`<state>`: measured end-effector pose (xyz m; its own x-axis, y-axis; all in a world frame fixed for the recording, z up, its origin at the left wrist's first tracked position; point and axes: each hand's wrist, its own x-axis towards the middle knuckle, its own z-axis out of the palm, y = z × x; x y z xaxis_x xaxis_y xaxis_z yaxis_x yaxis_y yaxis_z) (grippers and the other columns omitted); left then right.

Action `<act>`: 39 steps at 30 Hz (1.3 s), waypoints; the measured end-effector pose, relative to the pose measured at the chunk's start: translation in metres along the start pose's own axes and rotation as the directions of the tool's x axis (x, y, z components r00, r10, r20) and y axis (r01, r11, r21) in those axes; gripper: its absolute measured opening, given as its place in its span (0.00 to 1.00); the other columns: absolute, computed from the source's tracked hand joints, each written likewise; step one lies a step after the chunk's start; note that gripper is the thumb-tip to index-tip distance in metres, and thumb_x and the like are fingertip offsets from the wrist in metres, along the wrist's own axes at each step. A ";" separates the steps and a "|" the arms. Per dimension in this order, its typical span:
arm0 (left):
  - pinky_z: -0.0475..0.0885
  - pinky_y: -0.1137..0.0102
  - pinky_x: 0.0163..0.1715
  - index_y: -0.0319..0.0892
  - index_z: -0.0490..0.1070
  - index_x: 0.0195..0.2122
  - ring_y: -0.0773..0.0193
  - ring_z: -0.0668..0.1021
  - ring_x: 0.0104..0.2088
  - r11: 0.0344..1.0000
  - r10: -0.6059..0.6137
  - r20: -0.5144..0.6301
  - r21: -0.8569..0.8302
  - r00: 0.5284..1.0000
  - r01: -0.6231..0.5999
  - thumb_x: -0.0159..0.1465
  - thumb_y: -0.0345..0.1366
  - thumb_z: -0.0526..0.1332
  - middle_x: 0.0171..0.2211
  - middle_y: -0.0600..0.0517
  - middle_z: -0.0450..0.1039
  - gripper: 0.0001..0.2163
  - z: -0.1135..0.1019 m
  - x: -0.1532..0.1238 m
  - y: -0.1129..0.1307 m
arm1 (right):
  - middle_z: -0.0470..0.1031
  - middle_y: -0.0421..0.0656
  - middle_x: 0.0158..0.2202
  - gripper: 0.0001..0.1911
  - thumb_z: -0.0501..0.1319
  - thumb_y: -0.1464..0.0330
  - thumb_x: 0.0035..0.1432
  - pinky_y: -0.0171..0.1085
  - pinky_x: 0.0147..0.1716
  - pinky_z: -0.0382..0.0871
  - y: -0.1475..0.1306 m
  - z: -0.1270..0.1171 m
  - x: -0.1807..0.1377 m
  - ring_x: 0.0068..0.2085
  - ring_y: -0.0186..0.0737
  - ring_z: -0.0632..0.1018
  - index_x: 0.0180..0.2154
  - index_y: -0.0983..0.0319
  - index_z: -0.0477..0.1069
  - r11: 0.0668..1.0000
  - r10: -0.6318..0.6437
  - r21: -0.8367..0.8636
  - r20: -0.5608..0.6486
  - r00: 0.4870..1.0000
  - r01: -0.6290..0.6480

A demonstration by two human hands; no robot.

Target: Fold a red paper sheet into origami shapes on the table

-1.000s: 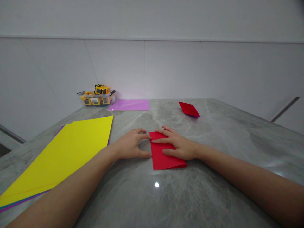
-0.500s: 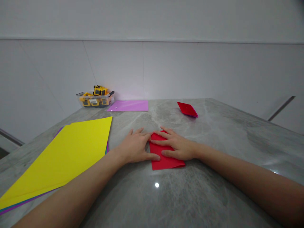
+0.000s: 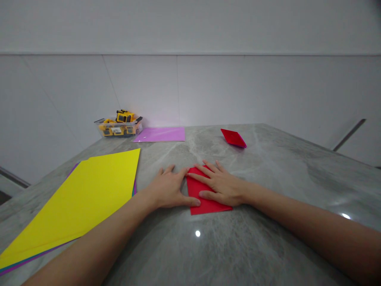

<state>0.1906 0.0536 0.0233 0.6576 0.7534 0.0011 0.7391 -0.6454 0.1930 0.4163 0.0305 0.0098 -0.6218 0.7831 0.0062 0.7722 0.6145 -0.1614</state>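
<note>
A folded sheet of red paper (image 3: 210, 206) lies flat on the grey marbled table in front of me. My right hand (image 3: 222, 184) rests on top of it with fingers spread, covering its upper right part. At the paper's left edge is my left hand (image 3: 171, 188), its thumb lying across the lower left of the sheet and its index fingertip at the upper left corner. The other left fingers are spread on the table. Neither hand grips the paper.
A stack of large sheets, yellow paper (image 3: 98, 190) on top, lies at the left. Behind are a clear plastic box (image 3: 120, 129) of yellow toy vehicles and a lilac sheet (image 3: 162, 134) by the wall. A folded red paper piece (image 3: 233, 138) sits at the back right.
My right hand has slid slightly right, its fingers spreading more. The paper's lower right fold, raised a little before, now lies flatter. My left hand has stayed nearly in place.
</note>
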 end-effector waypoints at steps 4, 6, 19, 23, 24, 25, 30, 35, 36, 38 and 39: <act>0.48 0.36 0.57 0.49 0.47 0.67 0.28 0.52 0.63 1.000 0.014 0.048 0.003 0.999 -0.014 0.46 0.72 0.53 0.65 0.44 0.55 0.52 -0.001 0.000 0.003 | 0.40 0.61 0.67 0.46 0.41 0.43 0.61 0.66 0.60 0.35 -0.010 0.009 -0.006 0.67 0.65 0.41 0.67 0.69 0.40 0.993 0.097 -0.064 -0.076 0.992 -0.102; 0.45 0.34 0.56 0.54 0.44 0.67 0.26 0.50 0.63 0.999 0.033 0.070 0.007 0.997 -0.034 0.46 0.72 0.52 0.67 0.49 0.50 0.51 -0.001 0.000 0.004 | 0.39 0.61 0.68 0.45 0.41 0.44 0.62 0.65 0.61 0.34 -0.014 0.012 -0.009 0.67 0.64 0.40 0.67 0.69 0.39 0.993 0.073 -0.081 -0.100 0.992 -0.081; 0.42 0.34 0.57 0.51 0.44 0.67 0.26 0.47 0.63 0.999 0.009 0.119 0.045 0.993 -0.015 0.46 0.74 0.49 0.68 0.50 0.44 0.52 -0.001 0.001 0.007 | 0.35 0.61 0.68 0.48 0.37 0.41 0.59 0.65 0.60 0.27 -0.001 0.022 0.013 0.67 0.63 0.35 0.67 0.69 0.36 0.822 0.545 -0.049 -0.219 0.809 -0.567; 0.41 0.34 0.56 0.49 0.44 0.68 0.26 0.47 0.64 0.999 -0.004 0.105 0.038 0.994 0.000 0.46 0.74 0.47 0.68 0.48 0.43 0.52 0.001 0.000 0.010 | 0.39 0.62 0.68 0.48 0.37 0.42 0.60 0.65 0.59 0.30 0.018 0.024 0.024 0.67 0.63 0.39 0.67 0.70 0.37 0.722 0.679 -0.002 -0.190 0.709 -0.692; 0.41 0.34 0.56 0.48 0.44 0.68 0.26 0.47 0.64 0.999 -0.009 0.098 0.038 0.995 0.005 0.46 0.74 0.47 0.68 0.47 0.43 0.52 0.001 0.000 0.011 | 0.41 0.63 0.67 0.48 0.38 0.41 0.59 0.65 0.59 0.31 0.022 0.023 0.026 0.67 0.65 0.40 0.67 0.70 0.39 0.692 0.711 0.010 -0.182 0.680 -0.721; 0.41 0.33 0.56 0.48 0.44 0.68 0.25 0.47 0.64 0.999 -0.012 0.092 0.038 0.996 0.008 0.46 0.74 0.47 0.68 0.47 0.43 0.52 0.002 0.000 0.011 | 0.43 0.64 0.67 0.48 0.38 0.41 0.59 0.66 0.58 0.32 0.024 0.022 0.027 0.67 0.66 0.41 0.67 0.71 0.42 0.668 0.733 0.015 -0.184 0.655 -0.744; 0.39 0.32 0.55 0.47 0.45 0.67 0.26 0.46 0.64 1.000 -0.013 0.066 0.024 0.998 0.011 0.46 0.74 0.47 0.68 0.44 0.43 0.53 0.006 0.000 0.010 | 0.65 0.67 0.55 0.38 0.46 0.48 0.61 0.61 0.56 0.47 0.009 0.015 0.027 0.58 0.67 0.63 0.53 0.75 0.66 0.670 0.668 -0.061 -0.384 0.637 -0.740; 0.38 0.32 0.55 0.47 0.44 0.68 0.26 0.45 0.64 1.000 -0.006 0.066 0.000 0.998 0.006 0.46 0.74 0.48 0.68 0.44 0.42 0.52 0.007 0.001 0.009 | 0.74 0.64 0.43 0.25 0.52 0.58 0.60 0.51 0.45 0.64 -0.005 0.005 0.026 0.45 0.60 0.75 0.45 0.74 0.70 0.728 0.658 0.023 -0.303 0.689 -0.685; 0.38 0.32 0.55 0.47 0.44 0.68 0.26 0.44 0.64 1.000 -0.004 0.067 -0.005 0.998 0.004 0.47 0.73 0.48 0.68 0.44 0.42 0.52 0.008 0.002 0.009 | 0.75 0.64 0.41 0.24 0.53 0.57 0.59 0.51 0.43 0.65 -0.002 0.002 0.026 0.44 0.61 0.75 0.42 0.74 0.72 0.726 0.682 0.122 -0.253 0.686 -0.677; 0.37 0.32 0.55 0.47 0.43 0.68 0.27 0.43 0.64 1.000 0.005 0.065 -0.014 0.998 -0.004 0.48 0.72 0.49 0.68 0.45 0.41 0.51 0.008 0.001 0.007 | 0.76 0.63 0.38 0.21 0.57 0.58 0.57 0.49 0.40 0.67 0.005 -0.004 0.026 0.43 0.61 0.76 0.35 0.71 0.74 0.684 0.715 0.355 -0.150 0.683 -0.638; 0.36 0.32 0.55 0.48 0.43 0.68 0.27 0.43 0.64 1.000 0.009 0.062 -0.021 0.998 -0.008 0.48 0.72 0.50 0.68 0.45 0.41 0.51 0.009 0.001 0.006 | 0.77 0.60 0.35 0.18 0.59 0.59 0.56 0.47 0.38 0.68 0.009 -0.006 0.026 0.40 0.59 0.77 0.33 0.70 0.74 0.663 0.711 0.433 -0.110 0.694 -0.611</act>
<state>0.1972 0.0490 0.0155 0.6720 0.7383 -0.0585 0.7309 -0.6484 0.2131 0.4075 0.0569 0.0143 0.1322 0.9912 -0.0018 0.8355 -0.1124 -0.5378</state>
